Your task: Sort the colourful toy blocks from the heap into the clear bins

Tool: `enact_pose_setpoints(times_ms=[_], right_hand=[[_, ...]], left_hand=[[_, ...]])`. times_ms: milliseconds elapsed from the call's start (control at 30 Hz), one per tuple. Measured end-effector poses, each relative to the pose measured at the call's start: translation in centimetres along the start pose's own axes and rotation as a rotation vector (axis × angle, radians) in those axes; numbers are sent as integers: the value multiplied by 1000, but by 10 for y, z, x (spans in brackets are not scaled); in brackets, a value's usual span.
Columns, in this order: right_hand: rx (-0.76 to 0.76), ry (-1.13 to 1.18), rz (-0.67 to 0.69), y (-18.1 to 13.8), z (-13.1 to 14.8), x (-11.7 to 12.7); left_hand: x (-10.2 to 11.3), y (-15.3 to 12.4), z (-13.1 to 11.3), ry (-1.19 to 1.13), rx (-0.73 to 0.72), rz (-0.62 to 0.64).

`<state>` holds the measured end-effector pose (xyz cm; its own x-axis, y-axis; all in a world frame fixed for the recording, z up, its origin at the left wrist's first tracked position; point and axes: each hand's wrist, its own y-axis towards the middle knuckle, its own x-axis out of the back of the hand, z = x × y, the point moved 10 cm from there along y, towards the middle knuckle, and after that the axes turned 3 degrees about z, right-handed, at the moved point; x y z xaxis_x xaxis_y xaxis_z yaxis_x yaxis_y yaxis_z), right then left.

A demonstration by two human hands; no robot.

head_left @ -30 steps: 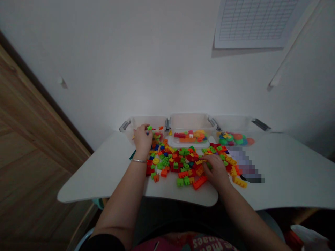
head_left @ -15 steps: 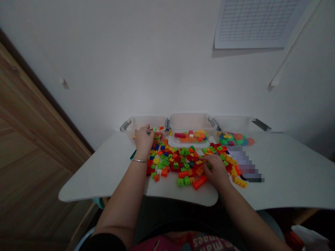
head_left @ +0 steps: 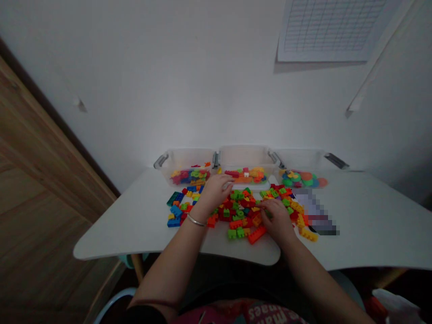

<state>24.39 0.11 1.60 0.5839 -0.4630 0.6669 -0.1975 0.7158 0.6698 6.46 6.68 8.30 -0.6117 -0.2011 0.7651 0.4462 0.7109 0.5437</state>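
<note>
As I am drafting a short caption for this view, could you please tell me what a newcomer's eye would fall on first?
Probably the heap of bright toy bricks, spread across the middle of the white table, with the left hand and right hand among it. Next might come the three clear bins holding colourful pieces, in a row behind the heap, by the pale wall.

Wearing a slim, rounded, silver-coloured bangle [head_left: 196, 221] around the left wrist [head_left: 199, 214], toward seven o'clock; showing a plain black fabric sleeve [head_left: 145, 314] on the left arm [head_left: 175, 274], lower down at seven o'clock. Sporting a reddish-pink printed top [head_left: 221, 309] at six o'clock, bearing pale pink block lettering [head_left: 265, 313] between five and six, partly cut off.
</note>
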Motion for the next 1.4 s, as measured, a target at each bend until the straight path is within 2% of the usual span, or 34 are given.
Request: enact_pose_setpoints(times_ms=[67,133,300,433,600,933,1400], right_hand=[[4,-7,-2,0,0,0],[5,-14,-13,-1,-1,2],[3,-13,-3,0,0,1],[12,-20,-10,-1,2,3],[-2,-16,-7,0,0,2],[8,-13,-17,1,3,5],[-1,-4,-6,-1,-1,2]], left_hand=[[-20,0,-11,-14,-92,90],[-36,-1,-10,-2,-113,157],[-68,-5,13,138,-20,338],[-80,-8,20,227,1,452],[-80,-8,20,288,20,476],[-62,-5,30,438,74,369],[-57,-6,31,473,129,337]])
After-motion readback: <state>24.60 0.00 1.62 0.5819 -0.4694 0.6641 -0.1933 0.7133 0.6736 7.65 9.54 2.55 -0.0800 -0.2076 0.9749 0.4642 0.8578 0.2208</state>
